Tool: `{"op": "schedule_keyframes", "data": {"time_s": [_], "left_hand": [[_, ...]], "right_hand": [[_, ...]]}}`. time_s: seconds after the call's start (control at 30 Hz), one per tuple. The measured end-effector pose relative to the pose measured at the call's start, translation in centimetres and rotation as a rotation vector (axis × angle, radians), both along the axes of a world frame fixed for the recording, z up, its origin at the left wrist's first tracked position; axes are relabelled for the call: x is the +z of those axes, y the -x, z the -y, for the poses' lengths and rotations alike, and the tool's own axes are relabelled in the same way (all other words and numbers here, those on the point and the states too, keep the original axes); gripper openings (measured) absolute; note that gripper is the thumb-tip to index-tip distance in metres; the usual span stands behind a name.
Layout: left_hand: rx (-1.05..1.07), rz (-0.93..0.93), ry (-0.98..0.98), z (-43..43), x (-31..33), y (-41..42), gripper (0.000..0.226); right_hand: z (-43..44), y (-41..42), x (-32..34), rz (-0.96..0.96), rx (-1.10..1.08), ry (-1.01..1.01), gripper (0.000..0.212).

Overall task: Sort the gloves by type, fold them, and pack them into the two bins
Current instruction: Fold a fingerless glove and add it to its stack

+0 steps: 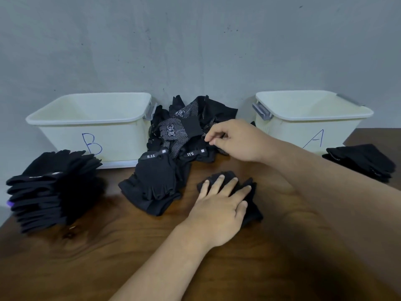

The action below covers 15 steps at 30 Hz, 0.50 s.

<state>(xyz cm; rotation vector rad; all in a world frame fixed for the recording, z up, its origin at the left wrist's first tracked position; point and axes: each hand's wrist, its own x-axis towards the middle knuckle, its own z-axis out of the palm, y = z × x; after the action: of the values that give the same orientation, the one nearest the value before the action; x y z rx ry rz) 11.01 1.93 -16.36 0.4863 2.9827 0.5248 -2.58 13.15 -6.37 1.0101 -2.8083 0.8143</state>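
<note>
1. Your left hand (219, 203) lies flat with straight fingers, pressing a folded glove (252, 210) onto the table (108, 257); it is not gripping it
2. Your right hand (234, 142) reaches across above it and pinches, thumb against fingertips, the edge of a dotted glove (209, 127) at the near right of the loose pile (169, 131)
3. That pile sits between the two bins, with strap-cuffed gloves tangled in among the dotted ones
4. Risk: if you pull the pinched glove, a neighbour will likely drag along, because the cloth overlaps and everything is black; check the type before you lay it down
5. Risk: if you lift your left palm early, the fold beneath may spring open
6. Risk: your right forearm passes close to the small stack (362, 159) in front of bin A, and a sweep back could knock it
7. Bin B (65, 129) stands on the left with a tall stack (50, 187) in front of it; no glove shows inside
8. Bin A (293, 127) stands on the right; what you can see of its inside also holds nothing, so I judge packing has yet to begin
</note>
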Motion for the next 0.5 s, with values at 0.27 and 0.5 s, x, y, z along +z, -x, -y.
{"op": "schedule_keyframes", "data": {"time_s": [0.27,0.5], "left_hand": [[-0.037,-0.003,-0.109,0.4,0.9,0.0,0.049],[-0.050,0.066,0.032,-0.6,0.4,0.0,0.054]], "right_hand": [[-1.0,0.5,-0.4,0.023,-0.013,-0.054,0.022],[-0.9,0.9,0.4,0.054,-0.020,-0.016,0.028]]}}
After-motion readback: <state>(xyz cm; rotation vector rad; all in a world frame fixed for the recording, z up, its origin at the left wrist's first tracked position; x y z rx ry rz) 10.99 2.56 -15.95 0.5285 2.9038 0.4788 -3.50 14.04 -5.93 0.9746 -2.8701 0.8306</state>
